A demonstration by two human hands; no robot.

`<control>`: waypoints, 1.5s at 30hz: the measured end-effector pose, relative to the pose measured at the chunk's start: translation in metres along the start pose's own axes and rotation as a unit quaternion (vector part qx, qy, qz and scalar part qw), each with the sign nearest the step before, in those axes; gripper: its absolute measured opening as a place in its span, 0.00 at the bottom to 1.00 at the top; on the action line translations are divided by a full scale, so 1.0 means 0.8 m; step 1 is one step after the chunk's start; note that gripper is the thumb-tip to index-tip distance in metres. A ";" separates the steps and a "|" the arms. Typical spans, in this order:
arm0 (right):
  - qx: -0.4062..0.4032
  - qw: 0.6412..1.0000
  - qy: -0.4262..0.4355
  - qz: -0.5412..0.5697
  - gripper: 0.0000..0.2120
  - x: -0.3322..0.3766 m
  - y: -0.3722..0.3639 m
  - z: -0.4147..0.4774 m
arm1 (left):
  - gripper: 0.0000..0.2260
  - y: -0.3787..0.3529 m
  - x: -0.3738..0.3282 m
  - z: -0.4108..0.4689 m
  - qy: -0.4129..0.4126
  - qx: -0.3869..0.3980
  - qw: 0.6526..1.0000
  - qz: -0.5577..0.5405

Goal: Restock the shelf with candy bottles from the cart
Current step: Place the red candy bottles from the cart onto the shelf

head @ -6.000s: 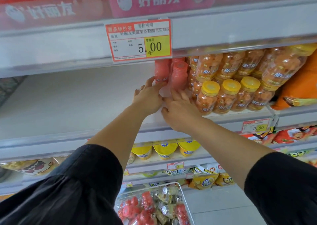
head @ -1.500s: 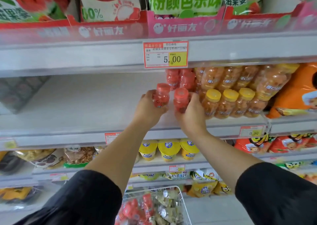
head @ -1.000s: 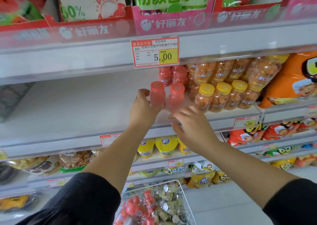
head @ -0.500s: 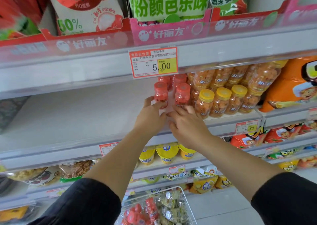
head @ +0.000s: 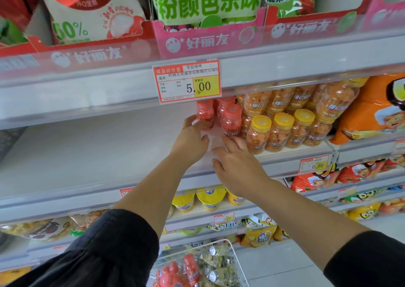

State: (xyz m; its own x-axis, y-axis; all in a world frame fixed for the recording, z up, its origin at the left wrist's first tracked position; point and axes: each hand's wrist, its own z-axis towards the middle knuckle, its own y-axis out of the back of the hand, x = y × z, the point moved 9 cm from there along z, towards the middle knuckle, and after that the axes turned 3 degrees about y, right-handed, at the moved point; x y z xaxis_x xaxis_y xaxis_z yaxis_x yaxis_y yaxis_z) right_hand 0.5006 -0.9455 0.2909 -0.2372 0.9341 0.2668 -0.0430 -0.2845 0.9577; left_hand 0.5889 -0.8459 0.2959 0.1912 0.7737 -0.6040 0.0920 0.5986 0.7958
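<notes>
On the middle shelf (head: 87, 155), just left of the yellow-capped orange bottles (head: 280, 131), a small group of red candy bottles (head: 222, 109) is stood upright, two at the front and at least two behind, the far ones partly hidden by the price tag (head: 187, 82). The left hand (head: 189, 141) is laid with relaxed, nearly straight fingers against the left side of the front-left bottle (head: 205, 114), and nothing is gripped by it. The right hand (head: 237, 166) is spread loosely with its fingertips at the foot of the front-right bottle (head: 231, 122), and nothing is held there either. The restocking is judged to be at an early stage: a wide bare stretch of shelf is left beside the red group, and many more red-capped bottles (head: 192, 269) are seen below in the wire cart (head: 197, 244), mixed with silver-capped ones (head: 213, 274). Little headroom is left under the hanging price tag and the upper shelf edge, and the tightly packed yellow-capped bottles could easily be knocked from the right. An orange snack bag (head: 370, 109) is propped at the far right, and yellow cups (head: 210, 199) are lined up one shelf down.
</notes>
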 end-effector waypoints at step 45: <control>0.280 0.928 -0.098 0.227 0.11 0.086 -0.356 -0.266 | 0.13 -0.119 0.322 -0.428 0.174 0.169 0.969 -0.040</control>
State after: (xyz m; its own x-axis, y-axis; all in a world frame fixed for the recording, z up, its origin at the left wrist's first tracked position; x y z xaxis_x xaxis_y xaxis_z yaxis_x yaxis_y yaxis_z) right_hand 0.2898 -0.8465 0.0135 0.0758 0.7827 0.6177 0.5420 -0.5524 0.6334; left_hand 0.2945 -0.6322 0.0501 -0.1663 0.7857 -0.5959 0.4200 0.6032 0.6781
